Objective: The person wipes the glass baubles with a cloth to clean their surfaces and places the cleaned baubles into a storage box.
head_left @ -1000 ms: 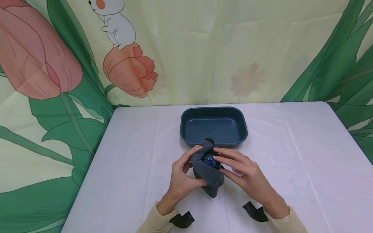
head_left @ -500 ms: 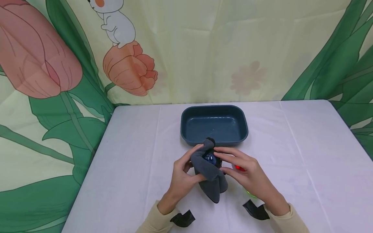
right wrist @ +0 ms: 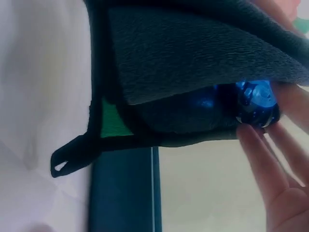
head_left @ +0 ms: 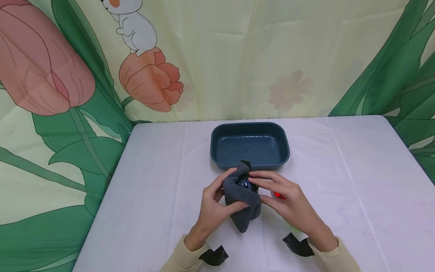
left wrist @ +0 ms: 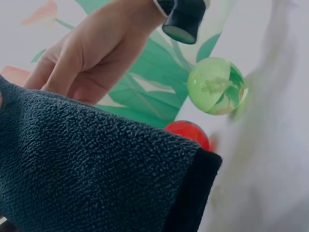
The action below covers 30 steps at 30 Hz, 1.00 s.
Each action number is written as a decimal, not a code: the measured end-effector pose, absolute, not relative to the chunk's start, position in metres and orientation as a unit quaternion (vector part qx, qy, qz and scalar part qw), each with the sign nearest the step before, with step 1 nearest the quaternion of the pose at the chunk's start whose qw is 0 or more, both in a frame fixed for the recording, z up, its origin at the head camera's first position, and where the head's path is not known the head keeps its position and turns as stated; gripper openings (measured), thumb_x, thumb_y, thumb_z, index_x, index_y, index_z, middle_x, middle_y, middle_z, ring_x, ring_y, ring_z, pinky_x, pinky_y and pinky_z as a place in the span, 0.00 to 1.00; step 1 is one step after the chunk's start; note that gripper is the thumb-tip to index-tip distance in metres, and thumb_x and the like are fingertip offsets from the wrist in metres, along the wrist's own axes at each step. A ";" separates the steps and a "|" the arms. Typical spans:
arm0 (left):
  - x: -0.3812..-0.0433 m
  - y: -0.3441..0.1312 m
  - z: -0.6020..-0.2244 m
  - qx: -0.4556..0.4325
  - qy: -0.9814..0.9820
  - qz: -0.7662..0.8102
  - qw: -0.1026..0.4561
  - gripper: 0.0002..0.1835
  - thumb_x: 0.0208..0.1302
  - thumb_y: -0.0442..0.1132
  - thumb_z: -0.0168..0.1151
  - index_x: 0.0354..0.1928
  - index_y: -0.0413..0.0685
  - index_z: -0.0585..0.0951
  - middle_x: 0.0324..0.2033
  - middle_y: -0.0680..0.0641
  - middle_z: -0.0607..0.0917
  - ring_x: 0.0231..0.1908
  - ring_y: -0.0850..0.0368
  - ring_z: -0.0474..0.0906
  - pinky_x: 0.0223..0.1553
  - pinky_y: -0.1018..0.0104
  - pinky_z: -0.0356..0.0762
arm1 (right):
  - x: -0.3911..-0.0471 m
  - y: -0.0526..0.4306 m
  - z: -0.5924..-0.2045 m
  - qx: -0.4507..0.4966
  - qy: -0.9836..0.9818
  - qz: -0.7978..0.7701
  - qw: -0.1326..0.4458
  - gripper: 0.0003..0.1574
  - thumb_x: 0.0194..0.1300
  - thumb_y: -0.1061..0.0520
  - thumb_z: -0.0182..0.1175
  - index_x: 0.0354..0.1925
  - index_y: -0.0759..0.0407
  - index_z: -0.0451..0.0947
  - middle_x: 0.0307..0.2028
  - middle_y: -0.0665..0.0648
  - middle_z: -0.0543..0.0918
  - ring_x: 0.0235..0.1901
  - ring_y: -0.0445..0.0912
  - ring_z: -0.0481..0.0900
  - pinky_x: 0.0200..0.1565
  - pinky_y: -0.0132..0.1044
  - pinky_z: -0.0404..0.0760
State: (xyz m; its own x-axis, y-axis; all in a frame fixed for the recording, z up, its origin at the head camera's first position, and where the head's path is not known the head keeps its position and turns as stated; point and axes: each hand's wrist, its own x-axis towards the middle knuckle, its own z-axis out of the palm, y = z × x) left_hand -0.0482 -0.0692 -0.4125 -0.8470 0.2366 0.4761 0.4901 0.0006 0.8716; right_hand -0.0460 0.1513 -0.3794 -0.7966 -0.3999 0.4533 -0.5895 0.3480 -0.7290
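A dark grey towel (head_left: pixel 241 196) with black edging is bunched between my two hands, in front of the basin. My left hand (head_left: pixel 214 206) grips it from the left, thumb across the lower fold. Inside the fold sits a shiny, see-through blue ball (head_left: pixel 244 184), mostly covered by cloth. My right hand (head_left: pixel 289 198) has thumb and fingertips around the ball's exposed right side. In the right wrist view, fingertips touch the blue ball (right wrist: pixel 258 104) under the towel (right wrist: pixel 193 63), whose corner loop hangs free. The towel (left wrist: pixel 96 159) hides the left fingers in the left wrist view.
A dark blue rectangular basin (head_left: pixel 283 158) stands just beyond the hands on the white-covered table (head_left: pixel 163 189). A red ball (left wrist: pixel 189 133) and a clear green ball (left wrist: pixel 215 87) lie by the right hand, partly hidden in the head view.
The towel's hanging lower end swings down, then shifts left and up. My left thumb has slid right over the fold. The red and green balls came into view by the right hand.
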 end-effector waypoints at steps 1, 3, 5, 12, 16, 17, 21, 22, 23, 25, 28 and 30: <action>-0.049 -0.069 -0.413 -0.261 -0.699 -0.659 0.097 0.43 0.48 0.24 0.76 0.69 0.41 0.70 0.61 0.37 0.79 0.53 0.52 0.82 0.52 0.63 0.83 | -0.047 0.151 -0.379 0.304 -0.808 0.496 0.095 0.39 0.47 0.74 0.73 0.59 0.55 0.81 0.58 0.56 0.80 0.58 0.41 0.78 0.55 0.24 0.78; -0.049 -0.068 -0.414 -0.263 -0.696 -0.661 0.099 0.43 0.47 0.24 0.76 0.68 0.40 0.70 0.61 0.37 0.78 0.54 0.52 0.82 0.53 0.62 0.83 | -0.049 0.151 -0.379 0.299 -0.791 0.528 0.075 0.37 0.49 0.74 0.71 0.58 0.59 0.80 0.57 0.58 0.81 0.56 0.41 0.80 0.53 0.28 0.81; -0.049 -0.067 -0.415 -0.265 -0.693 -0.663 0.101 0.43 0.47 0.23 0.76 0.68 0.40 0.70 0.62 0.36 0.78 0.55 0.51 0.81 0.55 0.61 0.82 | -0.049 0.152 -0.378 0.277 -0.774 0.569 0.039 0.34 0.52 0.74 0.70 0.59 0.61 0.79 0.56 0.61 0.80 0.54 0.39 0.81 0.51 0.31 0.83; -0.049 -0.066 -0.414 -0.259 -0.682 -0.676 0.106 0.41 0.46 0.22 0.75 0.66 0.37 0.72 0.61 0.35 0.77 0.57 0.50 0.80 0.58 0.59 0.79 | -0.047 0.153 -0.379 0.236 -0.768 0.595 -0.012 0.33 0.56 0.71 0.69 0.61 0.59 0.78 0.58 0.59 0.79 0.50 0.35 0.81 0.51 0.36 0.84; -0.050 -0.068 -0.413 -0.253 -0.676 -0.684 0.104 0.40 0.46 0.23 0.74 0.65 0.37 0.72 0.60 0.35 0.78 0.56 0.52 0.81 0.57 0.59 0.80 | -0.047 0.153 -0.378 0.285 -0.777 0.561 0.027 0.35 0.56 0.72 0.69 0.62 0.58 0.78 0.59 0.57 0.79 0.53 0.37 0.80 0.52 0.36 0.84; -0.050 -0.068 -0.413 -0.253 -0.674 -0.686 0.103 0.40 0.46 0.23 0.74 0.65 0.37 0.72 0.60 0.35 0.78 0.55 0.52 0.81 0.56 0.60 0.80 | -0.047 0.153 -0.378 0.295 -0.774 0.560 0.033 0.36 0.55 0.73 0.69 0.62 0.59 0.77 0.59 0.58 0.78 0.57 0.38 0.79 0.52 0.35 0.83; -0.051 -0.068 -0.411 -0.257 -0.667 -0.692 0.100 0.39 0.47 0.22 0.73 0.65 0.36 0.72 0.58 0.33 0.79 0.53 0.53 0.82 0.55 0.59 0.81 | -0.048 0.153 -0.377 0.315 -0.786 0.528 0.059 0.42 0.49 0.75 0.72 0.63 0.57 0.77 0.61 0.57 0.77 0.60 0.38 0.76 0.56 0.28 0.79; -0.051 -0.068 -0.411 -0.258 -0.666 -0.693 0.099 0.39 0.47 0.22 0.73 0.65 0.36 0.72 0.57 0.33 0.79 0.53 0.53 0.82 0.55 0.59 0.81 | -0.047 0.153 -0.377 0.318 -0.793 0.515 0.067 0.44 0.47 0.75 0.73 0.63 0.56 0.77 0.61 0.56 0.78 0.61 0.37 0.75 0.57 0.26 0.77; -0.051 -0.069 -0.411 -0.259 -0.664 -0.694 0.097 0.39 0.47 0.22 0.73 0.66 0.36 0.71 0.57 0.33 0.79 0.53 0.53 0.82 0.56 0.59 0.81 | -0.048 0.153 -0.378 0.323 -0.800 0.500 0.078 0.45 0.46 0.75 0.73 0.63 0.55 0.77 0.61 0.55 0.78 0.62 0.38 0.74 0.58 0.24 0.76; -0.051 -0.069 -0.411 -0.261 -0.663 -0.695 0.095 0.40 0.47 0.21 0.73 0.66 0.36 0.71 0.58 0.33 0.78 0.54 0.52 0.82 0.56 0.58 0.80 | -0.048 0.152 -0.378 0.331 -0.809 0.476 0.097 0.46 0.44 0.76 0.74 0.62 0.54 0.78 0.61 0.55 0.78 0.63 0.39 0.73 0.58 0.22 0.74; -0.051 -0.069 -0.410 -0.264 -0.663 -0.694 0.091 0.41 0.46 0.21 0.74 0.67 0.37 0.71 0.59 0.33 0.78 0.55 0.52 0.81 0.56 0.58 0.80 | -0.047 0.153 -0.379 0.340 -0.810 0.465 0.109 0.46 0.43 0.77 0.74 0.62 0.55 0.78 0.61 0.56 0.78 0.63 0.40 0.74 0.56 0.21 0.75; -0.051 -0.069 -0.410 -0.264 -0.664 -0.694 0.089 0.42 0.45 0.20 0.74 0.67 0.37 0.71 0.60 0.34 0.77 0.56 0.51 0.81 0.57 0.57 0.80 | -0.046 0.153 -0.379 0.338 -0.810 0.467 0.104 0.45 0.44 0.76 0.73 0.62 0.55 0.78 0.62 0.56 0.78 0.63 0.39 0.74 0.56 0.20 0.76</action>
